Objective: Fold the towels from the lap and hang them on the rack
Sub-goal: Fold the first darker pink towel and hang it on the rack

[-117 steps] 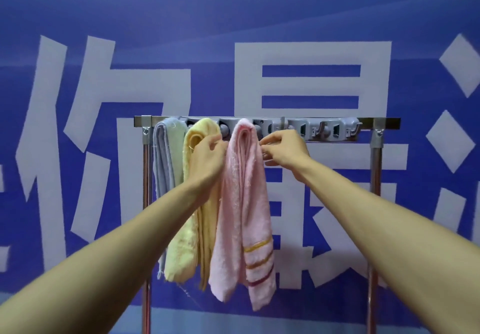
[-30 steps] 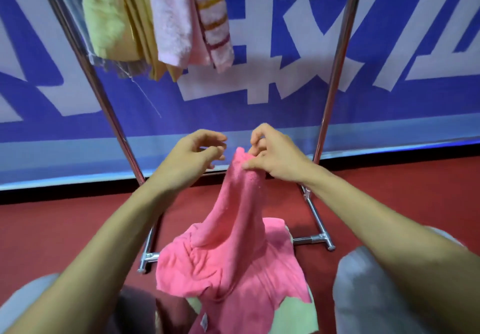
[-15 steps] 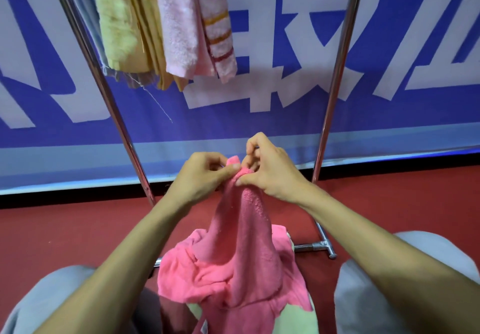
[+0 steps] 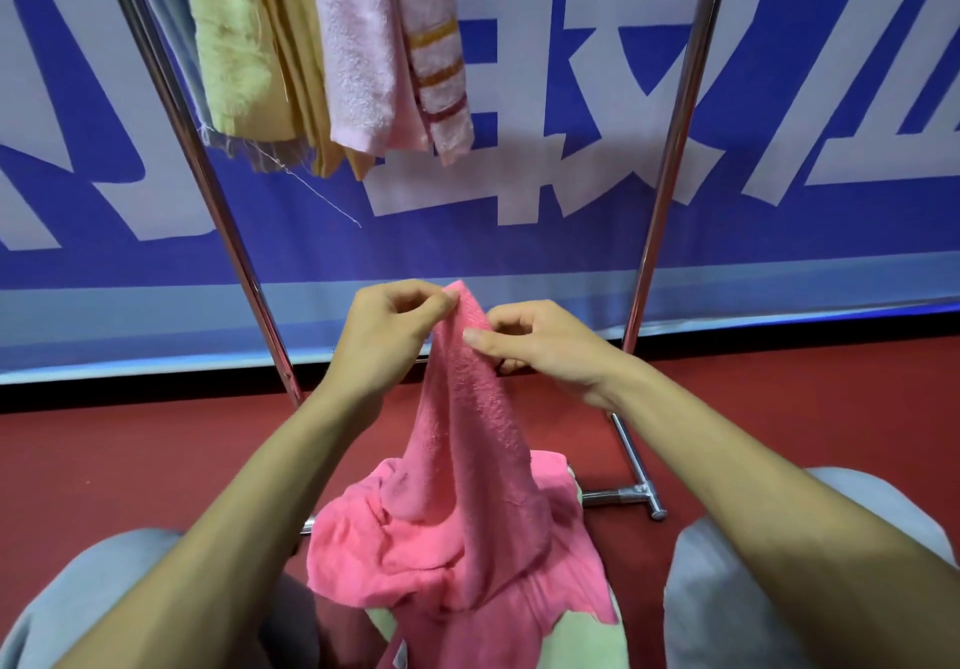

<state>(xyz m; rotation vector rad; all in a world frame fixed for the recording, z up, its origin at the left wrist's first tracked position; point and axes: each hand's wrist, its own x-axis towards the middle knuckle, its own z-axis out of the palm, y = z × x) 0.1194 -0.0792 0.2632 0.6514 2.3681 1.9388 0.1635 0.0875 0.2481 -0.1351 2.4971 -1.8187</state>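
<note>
Two hands: left hand [image 4: 387, 338], right hand [image 4: 545, 348], pinching nubby pink towel [image 4: 467, 486]

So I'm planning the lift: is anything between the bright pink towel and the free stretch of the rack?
Nothing visible. Both hands, left and right, pinch the bright pink towel; hung towels sit left, and the rack bar itself is out of view.

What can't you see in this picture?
- Top of the rack: cut off by the head view's upper edge, so how the hanging towels attach is hidden.
- Light green towel on the lap: mostly covered by the bright pink towel.
- Small tag at the bottom edge: too small to read.
- Left hand and right hand: fingertips partly hidden by cloth.
</note>
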